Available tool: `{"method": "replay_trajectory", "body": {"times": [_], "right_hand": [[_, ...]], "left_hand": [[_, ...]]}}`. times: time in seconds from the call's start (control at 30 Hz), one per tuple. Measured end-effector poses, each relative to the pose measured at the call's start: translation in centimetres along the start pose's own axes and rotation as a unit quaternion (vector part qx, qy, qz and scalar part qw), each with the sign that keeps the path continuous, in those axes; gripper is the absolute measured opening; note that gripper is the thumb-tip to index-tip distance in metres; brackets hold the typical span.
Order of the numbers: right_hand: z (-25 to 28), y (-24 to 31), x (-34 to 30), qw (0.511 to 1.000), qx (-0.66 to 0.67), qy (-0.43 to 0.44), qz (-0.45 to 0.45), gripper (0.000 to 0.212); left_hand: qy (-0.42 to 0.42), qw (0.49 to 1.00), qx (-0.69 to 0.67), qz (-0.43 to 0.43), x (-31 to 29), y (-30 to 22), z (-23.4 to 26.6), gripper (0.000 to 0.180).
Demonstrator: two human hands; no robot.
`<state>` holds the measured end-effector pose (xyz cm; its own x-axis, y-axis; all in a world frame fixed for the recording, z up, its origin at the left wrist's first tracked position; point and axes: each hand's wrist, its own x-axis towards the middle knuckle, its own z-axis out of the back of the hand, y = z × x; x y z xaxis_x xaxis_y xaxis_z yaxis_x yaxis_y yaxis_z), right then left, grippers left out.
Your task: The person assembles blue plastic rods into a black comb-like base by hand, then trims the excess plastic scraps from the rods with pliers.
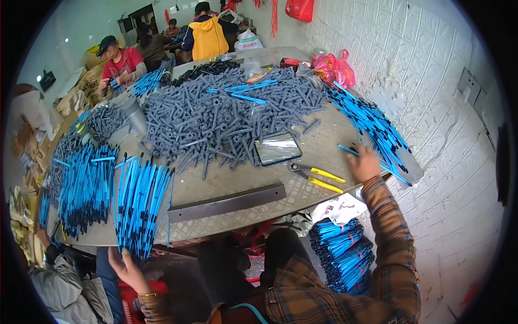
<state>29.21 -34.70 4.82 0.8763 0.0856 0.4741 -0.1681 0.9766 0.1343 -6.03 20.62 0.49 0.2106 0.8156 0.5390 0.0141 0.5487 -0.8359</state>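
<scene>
Head view: at the table's (326, 143) near left edge, a bundle of blue sticks (141, 194) is being met by the half-open left hand (129, 272), nothing visibly gripped; near the right edge, a loose stick (344, 148) is being covered by the right hand (366, 164), fingers curled, grip impossible to tell. Spillage is being risked by overhanging ends being knocked. Marks on a white bag (248, 41) are being shown too small to read.

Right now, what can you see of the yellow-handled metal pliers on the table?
The yellow-handled metal pliers lie on the greyish tabletop, their two handles spread apart and slanting down to the right. The small dark-grey head, metal by its look, points left, just below the black-rimmed flat rectangle. No hand touches them; the right hand is apart, up and to the right.
</scene>
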Motion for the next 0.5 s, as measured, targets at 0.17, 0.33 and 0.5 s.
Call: {"method": "replay_trajectory", "body": {"times": [0.17,0.33,0.5], "right_hand": [[-1.6,-5.9,2.0,0.976,-0.153,0.100,-0.119,0.028],[-0.9,-6.6,1.8,0.985,-0.134,0.097,-0.051,0.025],[-3.3,-4.7,1.8,0.994,-0.058,0.036,0.084,0.021]], "left_hand": [[-0.082,0.992,0.013,-0.090,-1.0,-5.8,-0.3,0.036],[0.051,0.993,-0.034,-0.101,-3.3,-7.4,-3.9,0.034],[0.129,0.986,-0.100,-0.013,-5.8,-7.2,-5.7,0.023]]}}
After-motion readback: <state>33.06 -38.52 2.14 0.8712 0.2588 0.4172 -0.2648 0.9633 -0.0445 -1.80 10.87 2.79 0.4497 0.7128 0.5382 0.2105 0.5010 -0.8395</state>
